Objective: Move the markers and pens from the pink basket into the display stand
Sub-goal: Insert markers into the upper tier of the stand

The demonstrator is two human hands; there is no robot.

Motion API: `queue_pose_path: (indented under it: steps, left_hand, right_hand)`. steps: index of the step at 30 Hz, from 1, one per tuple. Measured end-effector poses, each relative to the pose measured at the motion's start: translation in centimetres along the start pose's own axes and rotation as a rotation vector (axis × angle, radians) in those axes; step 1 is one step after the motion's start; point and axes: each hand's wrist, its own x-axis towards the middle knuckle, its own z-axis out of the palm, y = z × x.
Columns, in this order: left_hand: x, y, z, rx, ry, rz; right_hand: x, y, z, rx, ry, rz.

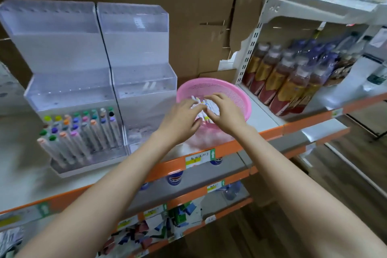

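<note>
Head view: picking up is judged the step in hand. The left hand (184, 117) and right hand (225, 111) are bent over smooth white markers (202, 109) in the round pink plastic mesh basket (236, 92); whether any are held by the fingers (213, 98) cannot be told. Next, a bunch must be stood in the clear stepped plastic display stand (69, 94).

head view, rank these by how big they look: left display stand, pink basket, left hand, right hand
1. left display stand
2. pink basket, partly hidden by the hands
3. left hand and right hand: they look about alike, so not ranked against each other
</note>
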Motion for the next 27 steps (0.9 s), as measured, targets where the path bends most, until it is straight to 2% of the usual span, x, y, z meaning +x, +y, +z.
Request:
queue_pose_path:
  steps: [3, 9, 13, 16, 22, 27]
  left_hand:
    - [2.5, 0.5, 1.6, -0.009, -0.060, -0.063]
    - [7.2, 0.4, 3.8, -0.025, -0.397, -0.367]
    - [8.5, 0.4, 4.6, 0.124, -0.401, -0.457]
    - [8.8, 0.1, 5.5, 0.190, -0.392, -0.462]
    - [9.6, -0.5, 6.0, 0.183, -0.284, -0.466]
    - [9.3, -0.4, 5.9, -0.005, -0.234, -0.554]
  right_hand:
    - [1.5, 2.2, 0.1, -0.057, -0.082, 0.042]
    - [4.4, 6.0, 0.9, -0.107, -0.163, 0.155]
    - [5.8, 7.1, 1.1, -0.057, -0.189, 0.166]
    - [6.6, 7.4, 1.3, -0.066, -0.243, 0.154]
    - [7.1, 7.8, 1.7, -0.072, -0.267, 0.135]
    - [7.1, 7.9, 2.0, -0.002, -0.345, 0.118]
